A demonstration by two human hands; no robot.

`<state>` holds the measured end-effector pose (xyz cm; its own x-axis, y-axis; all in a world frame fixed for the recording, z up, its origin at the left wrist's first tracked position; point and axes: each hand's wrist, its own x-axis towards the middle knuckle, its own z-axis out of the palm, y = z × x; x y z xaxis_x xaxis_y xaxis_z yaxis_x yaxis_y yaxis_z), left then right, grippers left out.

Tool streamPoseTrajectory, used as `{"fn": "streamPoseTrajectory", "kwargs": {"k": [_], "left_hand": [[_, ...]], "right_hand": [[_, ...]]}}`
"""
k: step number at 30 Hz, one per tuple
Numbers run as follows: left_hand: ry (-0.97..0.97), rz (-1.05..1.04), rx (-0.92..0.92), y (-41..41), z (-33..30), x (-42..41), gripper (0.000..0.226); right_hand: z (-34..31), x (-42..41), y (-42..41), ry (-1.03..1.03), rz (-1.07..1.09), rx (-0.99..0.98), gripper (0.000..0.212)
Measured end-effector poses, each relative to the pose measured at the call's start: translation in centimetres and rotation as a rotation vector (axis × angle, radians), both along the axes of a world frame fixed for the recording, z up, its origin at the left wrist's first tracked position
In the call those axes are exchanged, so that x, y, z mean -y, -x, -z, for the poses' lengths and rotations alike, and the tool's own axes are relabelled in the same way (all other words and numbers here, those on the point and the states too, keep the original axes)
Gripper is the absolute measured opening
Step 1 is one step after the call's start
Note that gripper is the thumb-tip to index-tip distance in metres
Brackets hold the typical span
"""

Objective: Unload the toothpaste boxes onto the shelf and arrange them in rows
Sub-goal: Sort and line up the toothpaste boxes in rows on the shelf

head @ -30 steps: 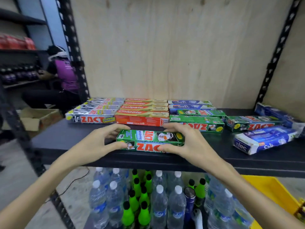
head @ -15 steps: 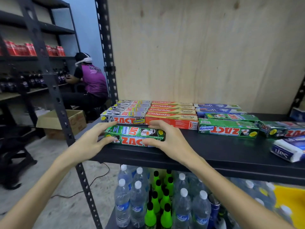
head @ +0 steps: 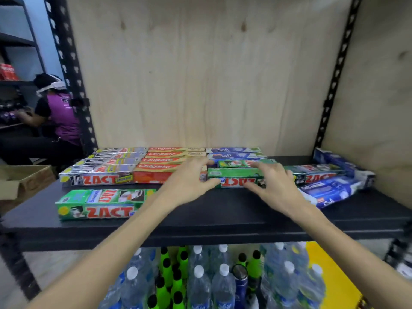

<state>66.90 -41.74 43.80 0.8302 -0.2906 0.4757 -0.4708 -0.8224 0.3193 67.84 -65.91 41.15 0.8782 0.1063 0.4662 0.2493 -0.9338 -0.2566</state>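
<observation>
Green ZACT box lies at front of the right-hand row on the black shelf, its red lettering upside down to the camera. Left hand and right hand both spread over it, fingers loosely splayed, thumbs near its front face; blurred, cannot tell if either actually grips it. Second green ZACT box, "whitening" readable, lies alone near the front left edge, apart from both hands. Behind: silver ZACT row, red Colgate row partly covered by left hand, blue Safi boxes. Loose green ZACT box and blue packs on right. Water bottles and green bottles below. Person in purple seated far left.
</observation>
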Motion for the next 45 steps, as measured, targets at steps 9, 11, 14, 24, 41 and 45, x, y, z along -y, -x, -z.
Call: {"fn": "streamPoseTrajectory", "kwargs": {"k": [9,11,14,24,41,45], "left_hand": [[-0.239,-0.067,0.023,-3.7,2.1,2.6,0.056],[-0.235,-0.02,0.023,-3.0,1.9,2.2,0.056],[-0.251,0.042,0.025,-1.2,1.5,0.9,0.058],[-0.339,0.037,-0.034,4.2,0.4,-10.3,0.066],[-0.271,-0.083,0.059,-7.4,-1.2,3.7,0.046],[-0.381,-0.233,0.002,-11.0,-0.1,4.9,0.059]], "right_hand": [[-0.6,2.1,-1.0,0.235,0.09,-0.023,0.059],[-0.9,2.5,-0.3,0.237,0.064,-0.03,0.058],[-1.3,3.2,1.0,0.169,-0.011,-0.054,0.059],[0.0,-3.5,4.3,-0.068,-0.324,-0.011,0.064],[-3.3,7.2,-7.1,0.116,0.078,-0.115,0.062],[-3.2,8.2,-10.4,0.047,0.062,-0.229,0.075]]}}
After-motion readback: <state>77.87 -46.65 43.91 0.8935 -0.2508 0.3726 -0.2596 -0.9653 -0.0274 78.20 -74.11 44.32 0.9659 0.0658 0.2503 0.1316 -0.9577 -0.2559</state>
